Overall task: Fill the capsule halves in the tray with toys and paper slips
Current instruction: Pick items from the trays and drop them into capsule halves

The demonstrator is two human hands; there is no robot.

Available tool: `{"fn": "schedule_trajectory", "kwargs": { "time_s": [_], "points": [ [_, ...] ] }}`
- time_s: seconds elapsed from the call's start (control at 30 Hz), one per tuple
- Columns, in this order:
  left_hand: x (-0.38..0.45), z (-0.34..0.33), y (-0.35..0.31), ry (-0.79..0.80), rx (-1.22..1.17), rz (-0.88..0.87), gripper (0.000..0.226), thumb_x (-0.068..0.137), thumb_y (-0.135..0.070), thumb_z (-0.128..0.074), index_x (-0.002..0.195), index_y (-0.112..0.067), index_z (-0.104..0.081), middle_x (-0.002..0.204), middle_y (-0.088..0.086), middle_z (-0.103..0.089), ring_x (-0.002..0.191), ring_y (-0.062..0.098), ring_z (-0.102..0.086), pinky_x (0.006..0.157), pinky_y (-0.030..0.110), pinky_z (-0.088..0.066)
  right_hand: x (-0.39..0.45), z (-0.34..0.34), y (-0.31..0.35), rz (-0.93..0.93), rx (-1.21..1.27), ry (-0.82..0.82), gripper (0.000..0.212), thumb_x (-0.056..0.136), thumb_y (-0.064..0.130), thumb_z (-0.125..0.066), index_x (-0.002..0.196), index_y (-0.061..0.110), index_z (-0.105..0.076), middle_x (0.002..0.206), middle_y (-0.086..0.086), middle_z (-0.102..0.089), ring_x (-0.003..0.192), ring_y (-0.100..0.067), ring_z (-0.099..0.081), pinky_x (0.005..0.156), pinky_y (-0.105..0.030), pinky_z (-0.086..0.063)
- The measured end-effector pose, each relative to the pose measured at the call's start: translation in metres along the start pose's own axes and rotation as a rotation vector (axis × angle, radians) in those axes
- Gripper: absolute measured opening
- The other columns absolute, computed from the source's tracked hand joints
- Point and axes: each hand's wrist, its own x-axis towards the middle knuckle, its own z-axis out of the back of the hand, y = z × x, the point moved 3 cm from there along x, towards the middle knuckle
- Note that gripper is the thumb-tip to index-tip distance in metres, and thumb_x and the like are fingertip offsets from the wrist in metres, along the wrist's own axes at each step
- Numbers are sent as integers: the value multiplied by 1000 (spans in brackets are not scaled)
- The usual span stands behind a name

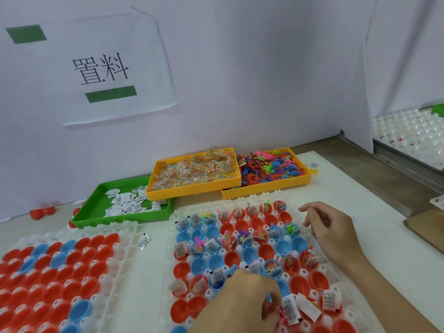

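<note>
A white tray [319, 258] before me holds red and blue capsule halves [249, 254]; several contain small toys and paper slips. My left hand [242, 301] hovers low over the tray's near rows, fingers curled around a bunch of slips and pink toys [292, 308]. My right hand [331, 229] hangs over the tray's right edge, fingers loosely curled, holding nothing that I can see. A green tray of paper slips [125, 205], a yellow tray of bagged toys [194, 174] and a yellow tray of coloured figure toys [269, 167] stand behind.
A second white tray of unfilled red and blue halves [55, 272] lies at the left. One loose slip [144, 241] lies between the trays. Red capsule pieces [42, 212] sit by the wall. A cardboard piece [427, 227] lies at the right, more white trays [408, 128] beyond.
</note>
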Motion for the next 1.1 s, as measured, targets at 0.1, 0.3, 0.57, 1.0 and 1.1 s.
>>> {"fn": "schedule_trajectory", "kwargs": {
  "time_s": [0.1,0.3,0.57,1.0,1.1],
  "points": [
    [0,5,2,20,-67,35,22,92,-16,-62,114,-14,-64,83,2,-65,59,-4,-44,81,7,-40,-1,0,0,-2,12,0,25,100,6,-52,91,20,-70,70,-1,-65,66,-4,-60,58,-8,-46],
    [-25,41,19,-341,-234,13,10,84,-36,-72,82,-30,-64,72,-13,-64,67,0,-57,63,7,-41,0,1,-2,-12,14,2,28,99,5,-53,87,24,-71,71,4,-66,67,-7,-60,57,-13,-47],
    [-51,83,142,-1175,-411,303,15,97,-23,-57,95,-36,-63,102,-17,-66,101,2,-58,85,33,-49,2,-2,-6,-62,18,-37,31,96,2,-56,81,23,-72,66,-2,-65,55,-14,-55,56,-29,-45],
    [-23,53,189,-1278,-766,177,30,103,-8,-42,96,-20,-68,101,-2,-70,96,18,-70,84,38,-54,22,-2,16,-42,-129,-74,27,94,0,-59,86,22,-72,77,5,-70,75,-13,-65,59,-11,-49],
    [-22,53,195,-1266,-768,146,31,103,-3,-39,94,-12,-67,102,5,-70,86,24,-73,75,37,-60,55,-10,34,34,-229,-38,18,93,6,-64,93,21,-73,82,12,-70,78,-6,-64,62,-11,-43]
  ]
}}
